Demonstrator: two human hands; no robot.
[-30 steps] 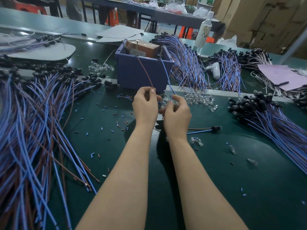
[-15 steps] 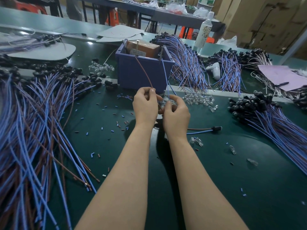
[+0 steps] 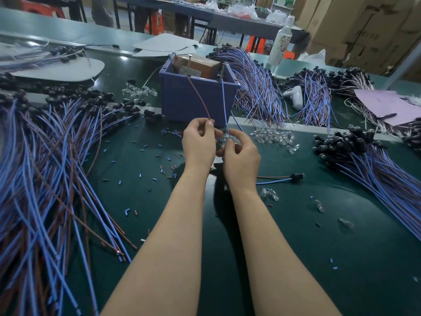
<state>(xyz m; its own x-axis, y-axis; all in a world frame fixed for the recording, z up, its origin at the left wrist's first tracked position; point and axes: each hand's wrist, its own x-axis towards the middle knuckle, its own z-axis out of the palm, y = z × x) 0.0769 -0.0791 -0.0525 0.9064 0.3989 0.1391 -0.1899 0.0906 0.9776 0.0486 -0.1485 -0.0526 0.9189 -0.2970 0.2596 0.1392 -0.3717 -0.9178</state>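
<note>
Two wires [image 3: 224, 103] pointing up, pinched by hands [image 3: 199, 144]

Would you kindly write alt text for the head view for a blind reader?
Over a dark green table, the left hand pinches a thin brown wire and the right hand a thin blue wire, before a blue plastic bin; blue and brown wires lie alongside.

bin [image 3: 196, 101] on table [image 3: 319, 258], wire heap [image 3: 45, 167] left of it, second heap [image 3: 387, 179] right, perhaps bulbs [image 3: 271, 136] by its near right corner
</note>
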